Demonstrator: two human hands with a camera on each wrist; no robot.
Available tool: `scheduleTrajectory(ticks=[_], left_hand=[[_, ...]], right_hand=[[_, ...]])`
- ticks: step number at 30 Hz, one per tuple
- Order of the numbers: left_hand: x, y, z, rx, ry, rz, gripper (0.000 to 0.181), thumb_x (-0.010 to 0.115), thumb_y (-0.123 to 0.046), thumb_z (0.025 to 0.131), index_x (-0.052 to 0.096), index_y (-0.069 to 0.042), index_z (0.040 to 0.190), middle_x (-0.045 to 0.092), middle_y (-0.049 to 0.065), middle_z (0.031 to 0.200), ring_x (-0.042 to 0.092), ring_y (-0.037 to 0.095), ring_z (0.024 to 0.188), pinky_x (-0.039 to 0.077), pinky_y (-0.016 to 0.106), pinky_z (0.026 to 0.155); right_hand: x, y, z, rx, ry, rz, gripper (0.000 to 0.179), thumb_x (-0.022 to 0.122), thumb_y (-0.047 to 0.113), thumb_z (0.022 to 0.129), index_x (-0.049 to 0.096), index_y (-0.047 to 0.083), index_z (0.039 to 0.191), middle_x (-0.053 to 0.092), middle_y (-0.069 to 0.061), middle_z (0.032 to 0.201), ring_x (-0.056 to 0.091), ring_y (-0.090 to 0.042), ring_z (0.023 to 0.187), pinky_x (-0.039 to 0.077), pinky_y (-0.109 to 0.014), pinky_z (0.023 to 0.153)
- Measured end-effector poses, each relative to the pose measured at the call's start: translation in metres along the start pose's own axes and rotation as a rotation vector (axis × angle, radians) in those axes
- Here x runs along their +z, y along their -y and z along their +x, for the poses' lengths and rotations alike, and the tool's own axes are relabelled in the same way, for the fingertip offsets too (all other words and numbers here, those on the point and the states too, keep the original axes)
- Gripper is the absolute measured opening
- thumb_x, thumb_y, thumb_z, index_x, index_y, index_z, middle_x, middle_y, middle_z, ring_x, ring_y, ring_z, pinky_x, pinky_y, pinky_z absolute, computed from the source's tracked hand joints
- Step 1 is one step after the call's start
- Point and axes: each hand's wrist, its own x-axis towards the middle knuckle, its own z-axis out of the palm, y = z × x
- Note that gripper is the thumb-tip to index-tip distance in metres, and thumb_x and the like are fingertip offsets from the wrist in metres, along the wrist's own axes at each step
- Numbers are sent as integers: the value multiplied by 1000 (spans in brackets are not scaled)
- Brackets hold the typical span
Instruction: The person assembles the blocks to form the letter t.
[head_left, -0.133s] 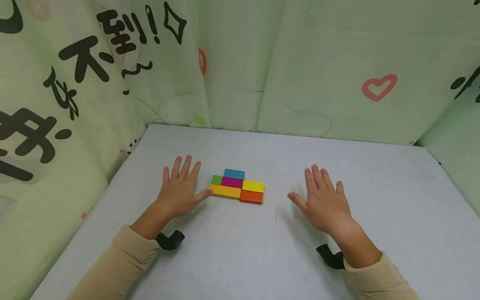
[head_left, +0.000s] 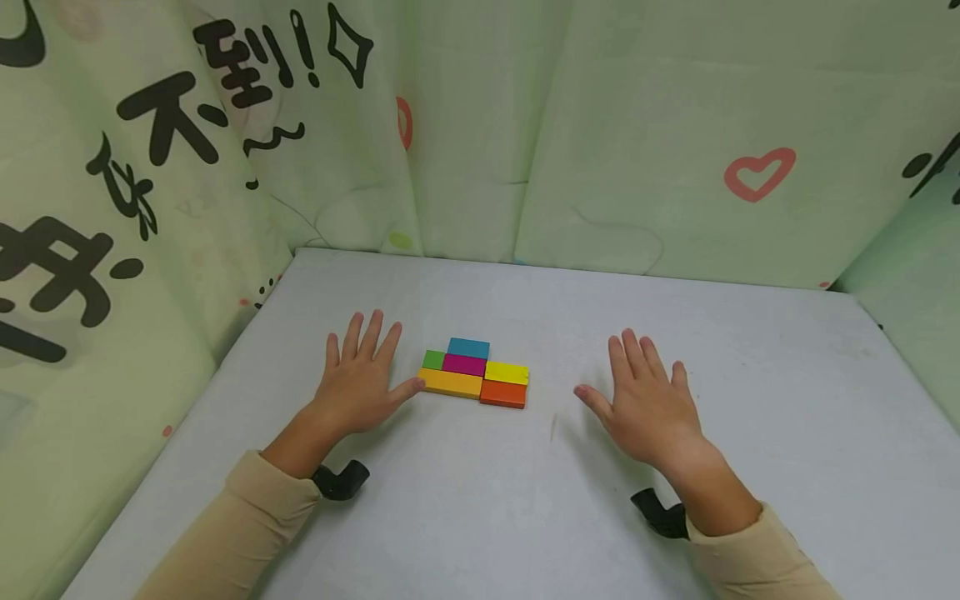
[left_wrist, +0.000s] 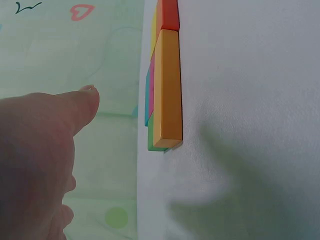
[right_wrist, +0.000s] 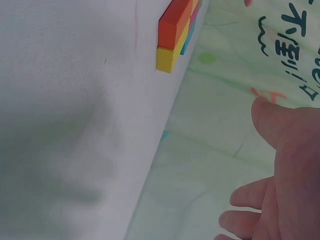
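Note:
Several coloured blocks lie side by side in a flat group on the white table. At the front are a long orange-yellow block [head_left: 450, 383] and a red-orange block [head_left: 502, 394]. Behind them sit a green block [head_left: 433, 360], a magenta block [head_left: 464, 365] and a yellow block [head_left: 506, 372], with a blue block [head_left: 468, 348] farthest back. My left hand [head_left: 356, 387] hovers over the table left of the group, fingers spread, its thumb tip overlapping the orange-yellow block's corner in the head view. To the right, apart from the blocks, my right hand [head_left: 651, 408] is held with straight fingers. Both hold nothing.
The white table [head_left: 585, 517] ends at a pale green curtain [head_left: 630, 125] printed with black characters and hearts, which runs along the back and sides. A black wrist piece [head_left: 342, 481] sits below the left hand, another black piece [head_left: 662, 513] below the right.

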Motion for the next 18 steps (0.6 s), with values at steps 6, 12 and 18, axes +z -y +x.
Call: scheduleTrajectory(ticks=[6, 12, 18], left_hand=[[0, 0, 1, 6, -4, -15, 89, 57, -55, 95, 21, -4, 159, 3, 22, 165, -6, 42, 150, -3, 66, 114], [1, -2, 3, 88, -29, -86, 86, 64, -47, 94, 26, -2, 157, 11, 22, 164, 9, 41, 150, 10, 68, 114], [6, -6, 7, 197, -16, -152, 79, 75, -37, 90, 39, -4, 152, 32, 16, 159, 26, 37, 146, 26, 59, 113]], right_hand=[[0, 0, 0, 0, -8, 4, 88, 47, 53, 102, 15, -9, 155, 10, -28, 162, 8, -46, 148, 6, -72, 110], [1, 4, 2, -18, -46, 54, 88, 52, 51, 100, 18, -8, 155, 15, -28, 161, 12, -45, 148, 9, -71, 111], [8, 10, 9, -100, -96, 114, 81, 61, 43, 98, 29, -9, 152, 27, -27, 158, 24, -45, 145, 20, -68, 111]])
